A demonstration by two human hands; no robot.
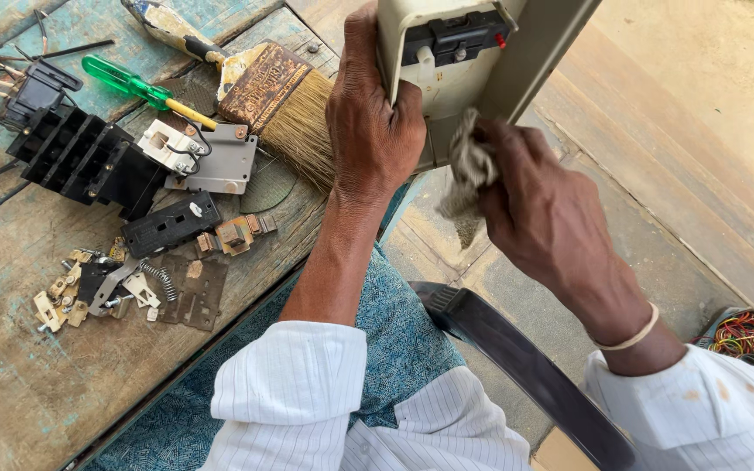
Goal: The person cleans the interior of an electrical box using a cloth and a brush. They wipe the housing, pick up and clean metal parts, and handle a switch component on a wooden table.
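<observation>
Bare wood at my table's (37, 392) near edge is open, but further in, small metal parts (124, 283), black blocks (85, 157), screwdriver (137, 87) & brush (281, 100) crowd it; dark chair arm (525, 366) blocks my rt side

The beige casing (473, 61) runs off the top edge — its upper part unseen. The rag (469, 174) is partly buried under the right hand's (543, 218) fingers. Small metal bits (71, 292) near the bench's (37, 392) front edge — too tiny to identify.

I see a white long-sleeved shirt with fine dark pinstripes, its cuffs (294, 371) pushed up the forearms; the right cuff shows small rust-coloured stains. A thin pale band (632, 336) circles the right wrist. Blue-green patterned cloth (399, 331) covers the lap.
</observation>
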